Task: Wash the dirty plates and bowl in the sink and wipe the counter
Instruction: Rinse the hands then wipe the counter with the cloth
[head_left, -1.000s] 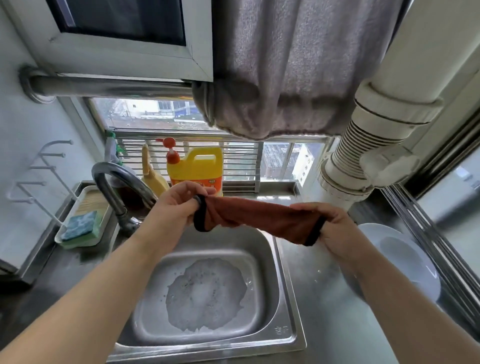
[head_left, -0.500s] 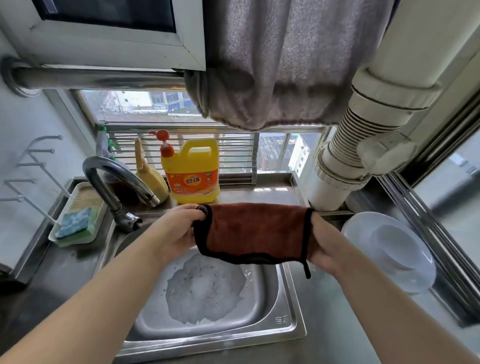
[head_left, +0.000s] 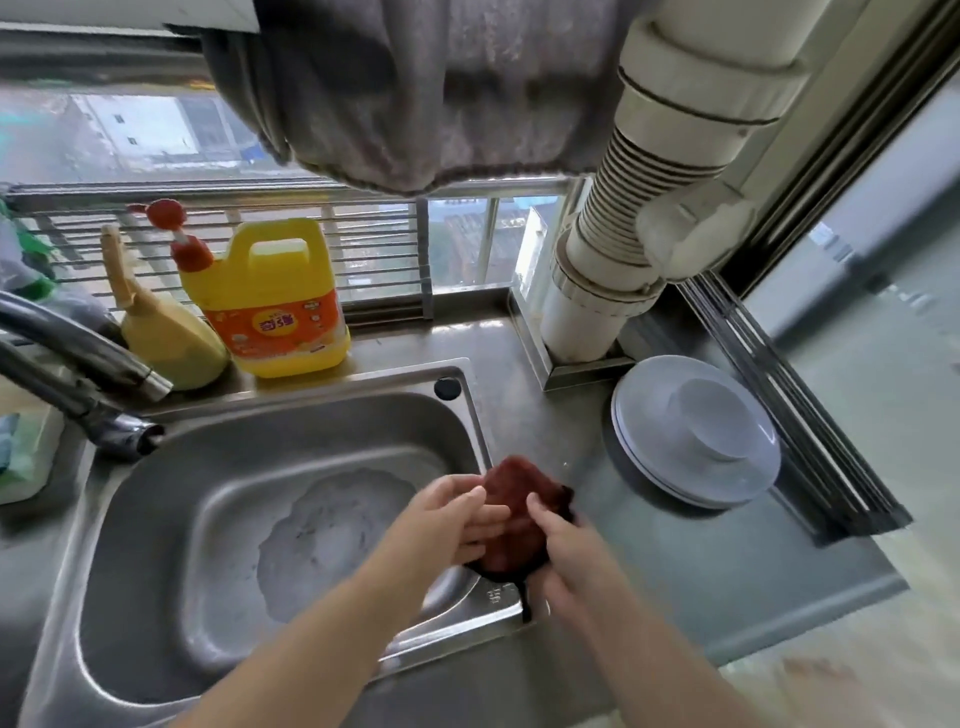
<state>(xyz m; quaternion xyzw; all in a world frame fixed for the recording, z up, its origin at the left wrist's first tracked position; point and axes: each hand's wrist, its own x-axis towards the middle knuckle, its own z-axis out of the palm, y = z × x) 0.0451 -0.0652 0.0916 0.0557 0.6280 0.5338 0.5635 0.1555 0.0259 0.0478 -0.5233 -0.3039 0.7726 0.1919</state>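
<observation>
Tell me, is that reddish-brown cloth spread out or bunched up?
Bunched up. The cloth is a compact wad between the left hand and right hand, over the sink rim's right edge.

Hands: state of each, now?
Left hand: holding the brown cloth, fingers curled on it.
Right hand: also gripping the cloth.

Sink basin (head_left: 171, 561): open, foam patch on its floor; faucet (head_left: 78, 358) overhangs its left rear. Table's rear edge: detergent jug (head_left: 270, 306), yellow bottle (head_left: 156, 327), white pipe (head_left: 623, 249). Right edge: stacked plates (head_left: 649, 457) with upturned bowl (head_left: 722, 415). Bare table (head_left: 701, 561) lies before the plates.
</observation>
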